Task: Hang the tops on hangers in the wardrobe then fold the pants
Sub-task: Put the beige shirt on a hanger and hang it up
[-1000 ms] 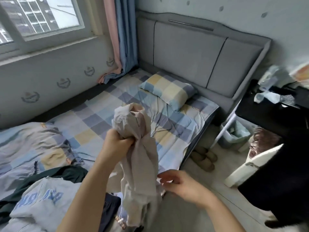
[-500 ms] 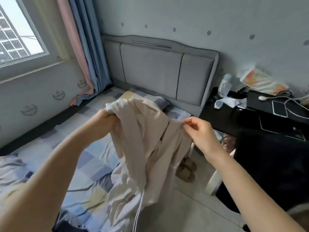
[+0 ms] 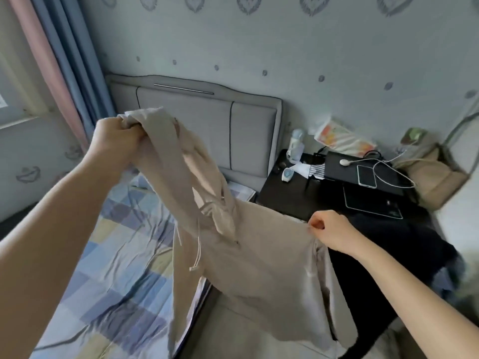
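You have two hands up: the left hand (image 3: 118, 141) and the right hand (image 3: 330, 229). Between them hangs one garment (image 3: 259, 275) with one drawstring (image 3: 198, 244). You face one bed (image 3: 108, 268) and one table (image 3: 293, 200), carrying one phone (image 3: 366, 176), one laptop (image 3: 372, 204) and one bottle (image 3: 296, 146).

Grey headboard (image 3: 207, 128), patterned wall (image 3: 285, 42)

Both bare arms reach forward, left hand (image 3: 116, 141) fisted high (right hand (image 3: 330, 229) lower, fingertips pinched).
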The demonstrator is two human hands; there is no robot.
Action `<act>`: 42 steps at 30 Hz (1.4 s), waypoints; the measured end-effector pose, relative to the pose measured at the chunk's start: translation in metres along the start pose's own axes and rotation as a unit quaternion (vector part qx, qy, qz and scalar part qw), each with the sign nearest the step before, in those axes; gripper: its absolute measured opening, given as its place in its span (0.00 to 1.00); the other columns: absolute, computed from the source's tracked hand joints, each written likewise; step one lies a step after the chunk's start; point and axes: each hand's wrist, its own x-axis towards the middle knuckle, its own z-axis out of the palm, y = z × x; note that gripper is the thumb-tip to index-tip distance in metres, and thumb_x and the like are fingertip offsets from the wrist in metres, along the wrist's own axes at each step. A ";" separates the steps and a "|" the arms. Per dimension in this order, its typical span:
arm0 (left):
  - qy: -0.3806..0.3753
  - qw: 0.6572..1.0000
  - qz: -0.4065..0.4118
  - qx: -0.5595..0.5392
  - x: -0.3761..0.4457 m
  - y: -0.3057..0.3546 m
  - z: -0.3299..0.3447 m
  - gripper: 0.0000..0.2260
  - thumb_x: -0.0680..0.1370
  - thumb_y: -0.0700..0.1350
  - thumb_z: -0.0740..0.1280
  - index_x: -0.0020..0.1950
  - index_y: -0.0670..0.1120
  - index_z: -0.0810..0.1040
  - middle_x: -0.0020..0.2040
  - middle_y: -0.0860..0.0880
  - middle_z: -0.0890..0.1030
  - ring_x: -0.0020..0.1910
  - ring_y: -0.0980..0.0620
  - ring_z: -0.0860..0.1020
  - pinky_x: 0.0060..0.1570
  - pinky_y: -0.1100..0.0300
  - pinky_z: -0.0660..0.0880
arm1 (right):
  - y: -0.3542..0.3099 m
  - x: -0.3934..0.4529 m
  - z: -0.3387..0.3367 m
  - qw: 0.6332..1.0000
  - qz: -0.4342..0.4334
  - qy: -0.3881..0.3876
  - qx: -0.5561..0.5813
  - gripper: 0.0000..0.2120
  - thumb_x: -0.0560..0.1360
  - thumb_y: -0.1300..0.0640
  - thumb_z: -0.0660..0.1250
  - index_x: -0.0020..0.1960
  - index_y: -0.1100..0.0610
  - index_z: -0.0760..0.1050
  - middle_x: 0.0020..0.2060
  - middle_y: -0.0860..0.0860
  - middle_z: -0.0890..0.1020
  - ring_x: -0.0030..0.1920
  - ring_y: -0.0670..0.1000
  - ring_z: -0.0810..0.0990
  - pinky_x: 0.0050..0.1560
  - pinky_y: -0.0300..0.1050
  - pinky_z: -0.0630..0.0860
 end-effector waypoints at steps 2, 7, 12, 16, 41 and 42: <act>-0.055 0.998 0.020 -0.009 -0.025 0.020 0.040 0.09 0.77 0.39 0.68 0.36 0.44 0.77 0.30 0.51 0.78 0.27 0.58 0.76 0.28 0.67 0.73 | 0.001 -0.002 -0.006 0.988 -0.010 -0.111 -0.104 0.09 0.76 0.53 0.64 0.43 0.57 0.78 0.41 0.52 0.79 0.45 0.52 0.78 0.39 0.42 0.70; -0.269 0.963 -0.013 -0.009 -0.088 0.025 0.133 0.06 0.77 0.39 0.68 0.42 0.38 0.82 0.42 0.37 0.84 0.40 0.46 0.82 0.46 0.49 0.79 | -0.023 0.000 -0.008 0.954 -0.068 -0.125 0.263 0.34 0.67 0.44 0.75 0.67 0.49 0.63 0.56 0.45 0.78 0.57 0.45 0.78 0.60 0.45 0.74; -0.365 0.930 -0.036 -0.009 -0.088 0.013 0.186 0.09 0.78 0.43 0.67 0.41 0.41 0.82 0.38 0.43 0.83 0.38 0.48 0.81 0.42 0.56 0.77 | -0.001 -0.003 0.009 0.963 0.006 -0.055 0.262 0.10 0.70 0.49 0.72 0.49 0.51 0.81 0.43 0.49 0.85 0.48 0.51 0.83 0.53 0.49 0.79; -0.325 0.942 -0.070 0.037 -0.057 -0.012 0.209 0.10 0.77 0.41 0.66 0.37 0.39 0.79 0.31 0.44 0.75 0.29 0.49 0.71 0.33 0.61 0.68 | 0.031 -0.014 -0.006 0.969 0.059 0.029 0.238 0.12 0.72 0.47 0.70 0.36 0.54 0.77 0.29 0.46 0.77 0.32 0.45 0.76 0.35 0.38 0.70; -0.714 0.657 0.197 0.139 -0.082 -0.008 0.363 0.14 0.67 0.54 0.78 0.37 0.44 0.82 0.31 0.52 0.79 0.33 0.56 0.75 0.35 0.63 0.71 | 0.075 -0.155 -0.149 0.833 0.340 0.385 0.206 0.16 0.68 0.52 0.76 0.53 0.53 0.76 0.44 0.47 0.79 0.42 0.43 0.76 0.37 0.33 0.72; -0.710 0.681 0.159 0.084 -0.079 -0.002 0.364 0.11 0.69 0.50 0.78 0.37 0.44 0.82 0.31 0.51 0.78 0.34 0.55 0.75 0.35 0.65 0.70 | 0.083 -0.163 -0.146 0.829 0.365 0.376 0.195 0.17 0.68 0.50 0.76 0.54 0.53 0.76 0.46 0.47 0.78 0.45 0.45 0.76 0.39 0.36 0.70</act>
